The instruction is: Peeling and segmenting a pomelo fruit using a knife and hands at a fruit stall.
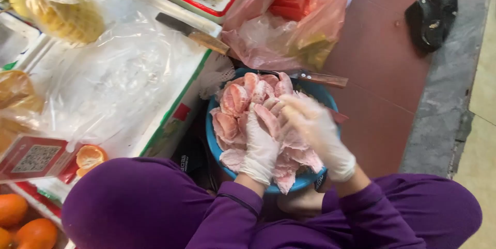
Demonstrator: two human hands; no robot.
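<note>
Red tiled floor (382, 73) with a grey stone curb (449, 89) right; one white foam box (129, 73) left; one blue bowl (213, 140) centre; both gloved hands, left hand (261, 148) and right hand (315, 127), curl around one pink pomelo segment (268, 117); two knives (196, 34) far

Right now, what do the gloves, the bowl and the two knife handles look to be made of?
Gloves on the left hand and right hand: thin, translucent white, probably plastic or latex. Bowl: smooth blue, likely plastic. Knife handles: brown and grained, apparently wood.
</note>
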